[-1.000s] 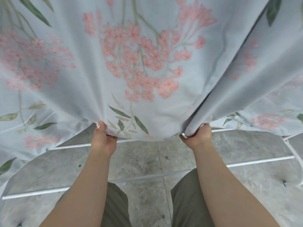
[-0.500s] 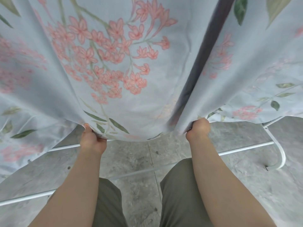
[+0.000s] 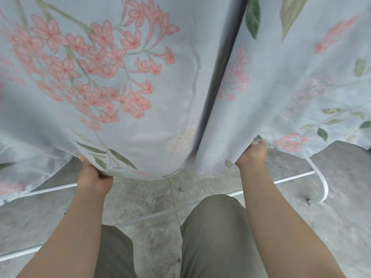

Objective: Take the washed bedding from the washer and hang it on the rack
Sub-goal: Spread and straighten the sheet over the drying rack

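A pale blue bedding sheet [image 3: 176, 93] printed with pink flowers and green leaves hangs in front of me and fills the upper view. A deep dark fold runs down it right of centre. My left hand [image 3: 93, 177] grips its bottom hem at the left. My right hand [image 3: 254, 155] grips the hem just right of the fold, a little higher. White rack bars [image 3: 291, 177] show below the cloth near the floor. The top of the rack and the washer are hidden.
Grey stone floor tiles [image 3: 144, 199] lie under the sheet. A curved white rack foot [image 3: 323, 189] stands on the floor at the right. My legs in olive trousers [image 3: 218, 233] are at the bottom centre, close to the lower rack bars.
My hands have spread further apart along the hem, the right hand moving right and up. The sheet has stretched wider and the fold has straightened. The view has shifted left.
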`<state>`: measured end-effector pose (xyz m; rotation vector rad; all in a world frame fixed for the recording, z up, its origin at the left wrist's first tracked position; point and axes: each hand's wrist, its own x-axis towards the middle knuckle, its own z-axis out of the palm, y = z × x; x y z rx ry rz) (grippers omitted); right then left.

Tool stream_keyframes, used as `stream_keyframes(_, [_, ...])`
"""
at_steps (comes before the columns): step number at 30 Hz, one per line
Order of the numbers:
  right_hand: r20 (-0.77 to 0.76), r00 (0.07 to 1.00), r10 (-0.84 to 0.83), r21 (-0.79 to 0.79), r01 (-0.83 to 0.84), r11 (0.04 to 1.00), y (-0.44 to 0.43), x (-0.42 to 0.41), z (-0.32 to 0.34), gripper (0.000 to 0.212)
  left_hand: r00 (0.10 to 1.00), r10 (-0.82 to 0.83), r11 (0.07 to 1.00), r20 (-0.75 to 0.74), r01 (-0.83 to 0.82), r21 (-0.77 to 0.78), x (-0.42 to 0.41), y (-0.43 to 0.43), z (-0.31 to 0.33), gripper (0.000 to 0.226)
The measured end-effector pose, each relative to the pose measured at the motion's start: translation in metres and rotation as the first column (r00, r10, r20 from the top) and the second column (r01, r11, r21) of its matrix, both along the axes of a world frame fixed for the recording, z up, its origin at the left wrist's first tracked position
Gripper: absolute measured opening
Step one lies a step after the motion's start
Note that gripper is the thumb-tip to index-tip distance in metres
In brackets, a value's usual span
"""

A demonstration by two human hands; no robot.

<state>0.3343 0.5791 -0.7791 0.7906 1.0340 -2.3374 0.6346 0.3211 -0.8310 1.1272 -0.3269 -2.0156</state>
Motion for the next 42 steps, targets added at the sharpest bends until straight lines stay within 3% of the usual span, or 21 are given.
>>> stream_keyframes(2, [-0.037, 0.992, -0.117, -0.021, 0.117, 0.993, 0.018, -0.014, 0.022, 0.024, 0.996, -0.048, 0.996, 0.069, 0.043, 0.076, -0.004, 0.012, 0.004, 0.024])
stream_keyframes(4, [-0.057, 0.976, -0.212, 0.032, 0.214, 0.976, 0.04, -0.028, 0.029, 0.031, 0.952, -0.183, 0.965, 0.244, 0.126, 0.231, -0.01, 0.037, -0.003, 0.019])
stream_keyframes(7, [-0.089, 0.962, -0.258, 0.075, 0.265, 0.961, 0.067, -0.044, 0.031, 0.055, 0.722, -0.562, 0.824, 0.403, 0.449, 0.346, -0.033, 0.099, -0.017, 0.01])
stream_keyframes(8, [-0.095, 0.965, -0.245, 0.079, 0.252, 0.964, 0.072, -0.047, 0.032, 0.058, 0.608, -0.647, 0.756, 0.46, 0.587, 0.289, -0.044, 0.118, -0.019, 0.007])
stream_keyframes(10, [-0.091, 0.974, -0.206, 0.117, 0.215, 0.97, 0.083, -0.05, 0.033, 0.058, 0.388, -0.734, 0.517, 0.557, 0.851, 0.089, -0.067, 0.15, -0.009, 0.032])
stream_keyframes(12, [-0.044, 0.991, -0.128, 0.195, 0.134, 0.972, 0.091, -0.05, 0.03, 0.051, 0.308, -0.804, 0.322, 0.509, 0.945, -0.062, -0.09, 0.173, 0.013, 0.069])
stream_keyframes(13, [-0.012, 0.996, -0.093, 0.215, 0.094, 0.972, 0.1, -0.051, 0.028, 0.051, 0.308, -0.84, 0.288, 0.447, 0.951, -0.114, -0.105, 0.184, 0.029, 0.083])
stream_keyframes(14, [0.027, 0.998, -0.054, 0.21, 0.047, 0.976, 0.104, -0.048, 0.022, 0.055, 0.373, -0.847, 0.344, 0.379, 0.928, -0.145, -0.114, 0.189, 0.037, 0.09])
stream_keyframes(15, [0.047, 0.998, -0.05, 0.188, 0.041, 0.981, 0.115, -0.047, 0.02, 0.06, 0.464, -0.838, 0.436, 0.289, 0.886, -0.157, -0.129, 0.194, 0.045, 0.085])
stream_keyframes(16, [0.061, 0.997, -0.057, 0.164, 0.046, 0.985, 0.123, -0.046, 0.015, 0.063, 0.595, -0.781, 0.578, 0.189, 0.804, -0.142, -0.137, 0.194, 0.052, 0.065])
stream_keyframes(18, [0.059, 0.99, -0.128, 0.085, 0.123, 0.989, 0.148, -0.048, 0.011, 0.056, 0.817, -0.576, 0.817, 0.039, 0.577, -0.016, -0.154, 0.187, 0.054, 0.036])
stream_keyframes(20, [0.048, 0.98, -0.192, 0.024, 0.191, 0.981, 0.169, -0.056, 0.009, 0.054, 0.933, -0.357, 0.926, -0.035, 0.359, 0.113, -0.165, 0.181, 0.051, 0.043])
stream_keyframes(22, [0.053, 0.976, -0.211, 0.012, 0.211, 0.978, 0.18, -0.069, 0.007, 0.059, 0.926, -0.377, 0.915, -0.02, 0.375, 0.148, -0.172, 0.191, 0.047, 0.054])
stream_keyframes(24, [0.06, 0.983, -0.176, -0.001, 0.177, 0.984, 0.183, -0.08, 0.011, 0.063, 0.84, -0.543, 0.834, -0.005, 0.54, 0.116, -0.179, 0.218, 0.048, 0.057])
stream_keyframes(26, [0.066, 0.992, -0.105, -0.007, 0.106, 0.994, 0.181, -0.091, 0.016, 0.063, 0.782, -0.623, 0.781, -0.01, 0.623, 0.054, -0.187, 0.236, 0.059, 0.037])
stream_keyframes(28, [0.083, 0.996, -0.022, -0.006, 0.023, 1.0, 0.177, -0.098, 0.02, 0.057, 0.792, -0.61, 0.792, -0.035, 0.609, -0.044, -0.196, 0.24, 0.068, 0.01])
stream_keyframes(30, [0.095, 0.994, 0.05, 0.016, -0.052, 0.999, 0.176, -0.103, 0.024, 0.046, 0.773, -0.634, 0.758, -0.015, 0.618, -0.207, -0.204, 0.236, 0.071, 0.023])
stream_keyframes(33, [0.12, 0.99, 0.069, 0.082, -0.079, 0.993, 0.173, -0.11, 0.024, 0.034, 0.621, -0.783, 0.55, 0.031, 0.715, -0.431, -0.204, 0.225, 0.075, 0.048])
stream_keyframes(34, [0.127, 0.99, 0.058, 0.098, -0.07, 0.993, 0.171, -0.113, 0.022, 0.031, 0.606, -0.794, 0.526, 0.048, 0.725, -0.445, -0.205, 0.219, 0.076, 0.05])
stream_keyframes(39, [0.07, 0.997, 0.03, 0.129, -0.039, 0.991, 0.153, -0.13, 0.016, 0.025, 0.752, -0.637, 0.726, 0.168, 0.659, -0.198, -0.231, 0.18, 0.076, 0.027])
stream_keyframes(42, [-0.014, 0.997, 0.082, -0.027, -0.083, 0.996, 0.139, -0.141, 0.005, 0.04, 0.763, -0.602, 0.754, 0.236, 0.64, -0.144, -0.244, 0.169, 0.071, 0.026])
